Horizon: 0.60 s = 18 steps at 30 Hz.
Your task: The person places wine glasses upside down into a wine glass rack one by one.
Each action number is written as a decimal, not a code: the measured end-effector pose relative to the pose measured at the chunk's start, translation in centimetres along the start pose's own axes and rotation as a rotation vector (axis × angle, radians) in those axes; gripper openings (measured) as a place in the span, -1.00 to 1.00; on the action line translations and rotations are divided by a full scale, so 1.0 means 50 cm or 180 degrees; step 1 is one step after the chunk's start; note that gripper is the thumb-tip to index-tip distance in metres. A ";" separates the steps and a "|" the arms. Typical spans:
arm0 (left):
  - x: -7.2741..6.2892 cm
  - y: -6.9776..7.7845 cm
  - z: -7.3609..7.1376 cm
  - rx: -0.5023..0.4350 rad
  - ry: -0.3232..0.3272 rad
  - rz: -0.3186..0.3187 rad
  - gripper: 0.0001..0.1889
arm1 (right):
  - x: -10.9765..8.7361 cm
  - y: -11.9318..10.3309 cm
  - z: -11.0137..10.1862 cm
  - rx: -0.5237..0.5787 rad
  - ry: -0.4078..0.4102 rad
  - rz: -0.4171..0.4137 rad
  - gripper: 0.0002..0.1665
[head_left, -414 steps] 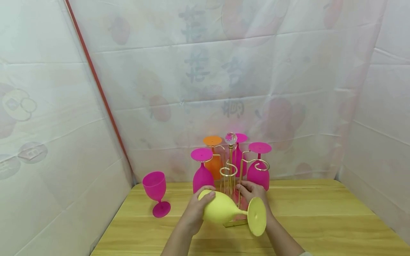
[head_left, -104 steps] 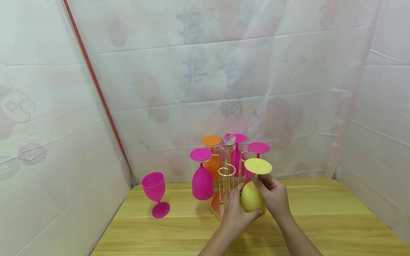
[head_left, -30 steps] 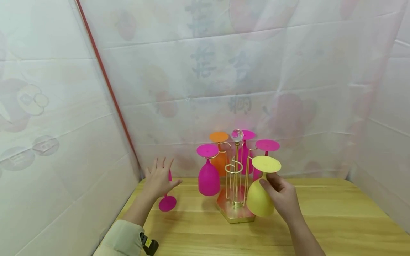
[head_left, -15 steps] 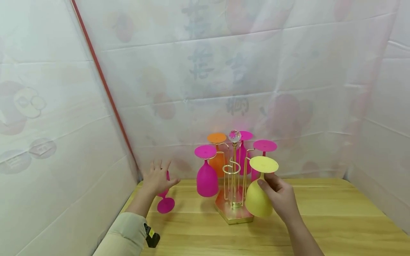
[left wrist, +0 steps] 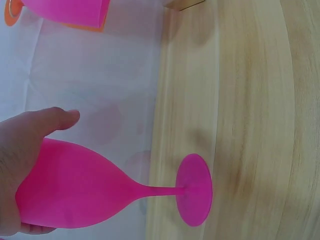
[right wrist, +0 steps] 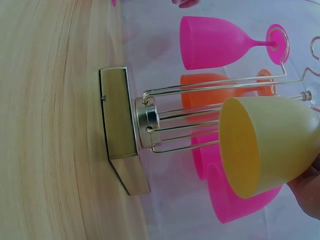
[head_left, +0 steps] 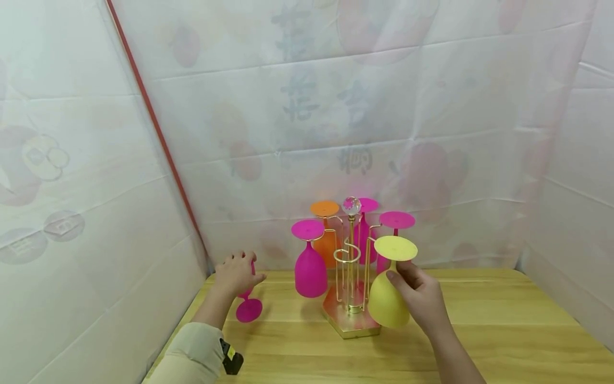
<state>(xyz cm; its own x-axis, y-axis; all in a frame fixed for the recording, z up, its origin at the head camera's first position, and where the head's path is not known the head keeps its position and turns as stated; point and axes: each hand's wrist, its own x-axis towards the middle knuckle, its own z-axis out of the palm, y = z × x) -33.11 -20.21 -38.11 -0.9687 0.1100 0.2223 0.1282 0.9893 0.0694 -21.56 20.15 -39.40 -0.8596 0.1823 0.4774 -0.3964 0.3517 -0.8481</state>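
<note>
A pink goblet (head_left: 249, 310) stands upright at the table's left, and my left hand (head_left: 235, 274) is at its bowl. In the left wrist view, the thumb stands apart from the pink bowl (left wrist: 75, 187); most of the other fingers are hidden. My right hand (head_left: 422, 296) pinches a yellow goblet (head_left: 387, 301) near its stem. It is upside down at the right front of a gold wire rack (head_left: 354, 320). Whether its stem sits in a ring is hidden. In the right wrist view, the yellow bowl's opening (right wrist: 240, 150) faces the rack's base.
Upside down on the rack hang an orange goblet (head_left: 326, 248) and pink goblets, one at front left (head_left: 310, 272). A bare ring (head_left: 347, 253) faces forward. A crystal ball (head_left: 352, 206) tops the rack. A patterned cloth (head_left: 288, 133) rises behind the wooden table (head_left: 297, 352).
Earlier, my left hand held the yellow goblet on its side, then both hands held it inverted by the rack. My left hand has since moved to the pink goblet, lowering and bending its fingers.
</note>
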 end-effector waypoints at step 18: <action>0.005 -0.004 0.005 0.0029 0.0090 -0.0015 -0.59 | 0.006 0.012 -0.003 -0.0083 -0.0014 -0.0003 -0.56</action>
<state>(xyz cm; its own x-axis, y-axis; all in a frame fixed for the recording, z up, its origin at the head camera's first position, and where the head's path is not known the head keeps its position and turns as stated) -33.45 -20.34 -38.33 -0.9629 0.1026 0.2494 0.1215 0.9907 0.0616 -21.99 20.55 -39.72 -0.8605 0.1780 0.4773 -0.3888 0.3757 -0.8412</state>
